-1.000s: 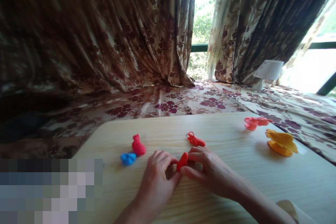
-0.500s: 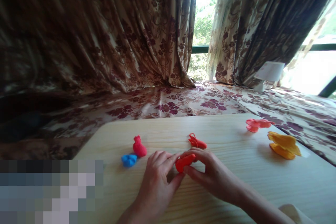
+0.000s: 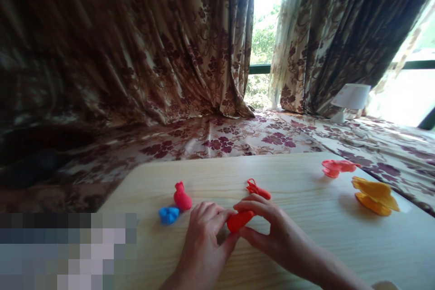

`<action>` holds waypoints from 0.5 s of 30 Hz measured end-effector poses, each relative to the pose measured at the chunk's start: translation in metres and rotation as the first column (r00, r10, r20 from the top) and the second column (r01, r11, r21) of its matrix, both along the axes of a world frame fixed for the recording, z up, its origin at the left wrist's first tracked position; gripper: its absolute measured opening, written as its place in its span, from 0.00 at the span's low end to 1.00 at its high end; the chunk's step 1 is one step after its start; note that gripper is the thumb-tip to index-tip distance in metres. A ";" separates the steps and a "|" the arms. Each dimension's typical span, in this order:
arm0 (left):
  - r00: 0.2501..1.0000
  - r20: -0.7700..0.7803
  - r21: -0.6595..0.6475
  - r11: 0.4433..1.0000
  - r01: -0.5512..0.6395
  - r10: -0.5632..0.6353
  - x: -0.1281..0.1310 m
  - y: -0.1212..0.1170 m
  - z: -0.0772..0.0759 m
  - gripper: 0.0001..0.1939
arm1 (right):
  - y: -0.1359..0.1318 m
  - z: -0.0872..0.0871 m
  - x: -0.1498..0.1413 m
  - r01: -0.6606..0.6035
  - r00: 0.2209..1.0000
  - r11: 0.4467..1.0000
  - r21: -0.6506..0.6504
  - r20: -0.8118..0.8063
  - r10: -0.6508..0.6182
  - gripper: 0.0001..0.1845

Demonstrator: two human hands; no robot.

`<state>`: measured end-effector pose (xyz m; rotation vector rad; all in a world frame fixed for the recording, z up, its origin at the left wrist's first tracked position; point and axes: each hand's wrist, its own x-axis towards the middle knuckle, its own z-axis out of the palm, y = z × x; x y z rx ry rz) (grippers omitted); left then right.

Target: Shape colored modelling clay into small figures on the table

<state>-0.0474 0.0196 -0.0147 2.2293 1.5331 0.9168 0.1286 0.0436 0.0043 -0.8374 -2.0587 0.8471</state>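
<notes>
Both my hands meet over a light wooden table (image 3: 306, 235). My left hand (image 3: 202, 247) and my right hand (image 3: 272, 233) pinch a small roll of red-orange clay (image 3: 239, 220) between their fingertips, just above the tabletop. Each hand's fingers are curled round the clay's ends. A thin red clay piece (image 3: 257, 189) lies just behind my right hand. A red clay lump (image 3: 181, 198) and a blue clay lump (image 3: 169, 214) sit to the left of my left hand.
A pink clay shape (image 3: 335, 167) and a yellow-orange clay shape (image 3: 374, 195) lie at the table's far right. Beyond the table is a flower-patterned cloth, brown patterned curtains and a window. A white lamp (image 3: 350, 99) stands at the back right. A blurred patch covers the lower left.
The clay roll has turned from upright to lying nearly level between my fingers. The camera has tilted slightly, shifting everything a little lower in view.
</notes>
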 end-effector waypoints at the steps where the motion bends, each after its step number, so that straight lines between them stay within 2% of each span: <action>1: 1.000 -0.002 0.015 1.000 -0.014 0.014 0.000 0.000 -0.001 0.07 | 0.000 0.000 0.000 0.005 1.000 1.000 0.003 -0.017 -0.005 0.15; 7: 1.000 -0.001 0.038 0.999 -0.007 0.008 -0.001 0.001 -0.003 0.12 | -0.001 0.005 -0.001 -0.033 0.998 0.999 -0.043 -0.049 0.031 0.11; 12: 1.000 -0.006 0.031 0.999 -0.010 0.010 0.000 -0.001 0.001 0.04 | 0.000 0.003 -0.002 -0.005 0.999 0.999 -0.054 -0.034 0.003 0.10; 15: 1.000 0.002 0.038 0.999 -0.005 0.005 0.000 -0.002 0.001 0.11 | 0.000 0.003 -0.002 -0.007 1.000 0.998 -0.060 -0.024 0.006 0.10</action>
